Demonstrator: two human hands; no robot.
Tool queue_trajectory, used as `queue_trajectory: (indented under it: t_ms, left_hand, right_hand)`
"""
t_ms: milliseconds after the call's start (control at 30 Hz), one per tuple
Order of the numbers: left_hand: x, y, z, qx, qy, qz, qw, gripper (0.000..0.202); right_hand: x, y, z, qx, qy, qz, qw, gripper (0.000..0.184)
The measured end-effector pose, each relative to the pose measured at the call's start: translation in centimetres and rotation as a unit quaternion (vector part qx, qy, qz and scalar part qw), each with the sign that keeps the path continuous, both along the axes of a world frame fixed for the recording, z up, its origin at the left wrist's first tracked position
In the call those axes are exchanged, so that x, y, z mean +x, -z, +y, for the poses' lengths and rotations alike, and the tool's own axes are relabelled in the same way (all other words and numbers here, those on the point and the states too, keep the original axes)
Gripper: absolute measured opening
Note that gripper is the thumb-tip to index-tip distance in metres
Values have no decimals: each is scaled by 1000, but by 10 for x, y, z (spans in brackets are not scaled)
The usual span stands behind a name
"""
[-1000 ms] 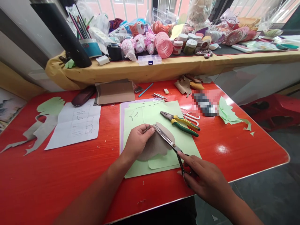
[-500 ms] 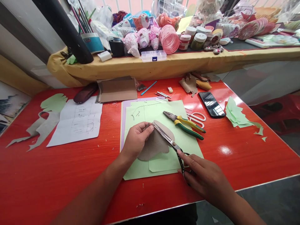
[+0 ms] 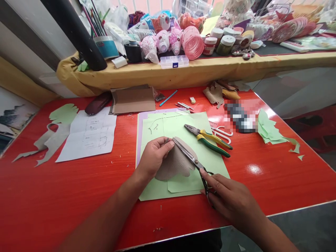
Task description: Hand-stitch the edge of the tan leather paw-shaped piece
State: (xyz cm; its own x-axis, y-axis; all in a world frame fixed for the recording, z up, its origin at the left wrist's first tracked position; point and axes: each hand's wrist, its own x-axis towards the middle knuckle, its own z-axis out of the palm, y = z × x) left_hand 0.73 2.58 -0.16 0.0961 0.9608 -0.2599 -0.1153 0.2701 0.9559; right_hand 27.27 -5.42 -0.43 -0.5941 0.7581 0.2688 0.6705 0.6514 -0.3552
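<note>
Here's the grey piece (image 3: 172, 164), right in the middle of things, over the green sheets (image 3: 183, 187) on the tabletop (image 3: 73, 196). One side of it is smoothly rounded, the lower right edge scalloped. The left hand (image 3: 154, 156) has it by the upper edge, thumb and forefinger pinched together, a dark sliver poking out at the fingertips. And across the piece lie the scissors (image 3: 193, 159), blades nearly together, tips right by that left thumb! The right hand (image 3: 228, 194) is closed around the black handles, forefinger stretched towards the pivot.

Just beyond, on the green, pliers (image 3: 207, 140) with yellow and green grips, jaws pointing up and left; white scissors (image 3: 222, 134) lie just beside them. A purple sheet (image 3: 144, 115) peeks out under the left and far edges. Further back: a blue pen (image 3: 168, 98), an eraser (image 3: 192, 100), brown boards (image 3: 133, 100) and a dark red case (image 3: 98, 103) against them. Off to the left, a drawing (image 3: 86, 134) on creased white paper, grey offcuts (image 3: 56, 138) beside it. Over on the right, a heap of green scraps (image 3: 270, 127).

Behind it all runs the yellow-draped ledge (image 3: 162, 78), crowded with a pink jar (image 3: 193, 42), paint pots (image 3: 210, 45) and a cup (image 3: 107, 47) of brushes.
</note>
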Motion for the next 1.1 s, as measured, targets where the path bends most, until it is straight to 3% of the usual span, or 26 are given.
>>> queue_trajectory:
  t_ms: [900,1100]
  left_hand:
    - [2,-3,0,-3,13,33,999,31]
    - [2,-2,0,3,16,16,1000,30]
  right_hand:
    - [-2,4,-9,-49,7,32,998,65]
    - [-5,2,-11,-123,29,113,986,60]
